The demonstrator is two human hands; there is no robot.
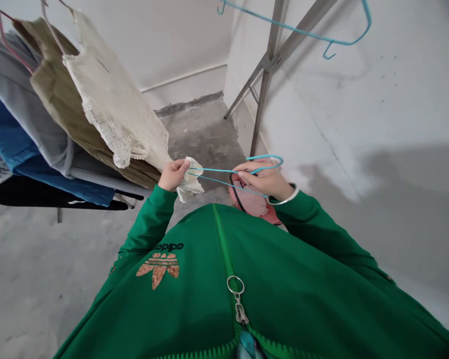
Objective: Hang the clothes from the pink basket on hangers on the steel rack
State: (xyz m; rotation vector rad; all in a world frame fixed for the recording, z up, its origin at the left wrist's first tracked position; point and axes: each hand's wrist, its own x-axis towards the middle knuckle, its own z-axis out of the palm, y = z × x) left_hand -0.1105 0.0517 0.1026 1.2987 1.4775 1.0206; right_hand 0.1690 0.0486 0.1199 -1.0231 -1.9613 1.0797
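Note:
My right hand (264,178) is closed on a light blue clothes hanger (213,170) near its hook, which curves out past the fingers. The hanger's thin arms reach left to my left hand (174,174). That hand is closed in a pinch on a small piece of cream cloth (190,187), right where the hanger's end meets it. How far the hanger's end goes into the cloth is hidden. Just behind my left hand hangs a cream lace top (115,94); whether the pinched cloth belongs to it, I cannot tell.
An olive garment (56,85), a grey one (33,99) and a blue one (15,142) hang at the left. Another blue hanger (284,24) is at the upper right, before a metal stand (264,80). Something pink (252,199) sits low behind my right hand.

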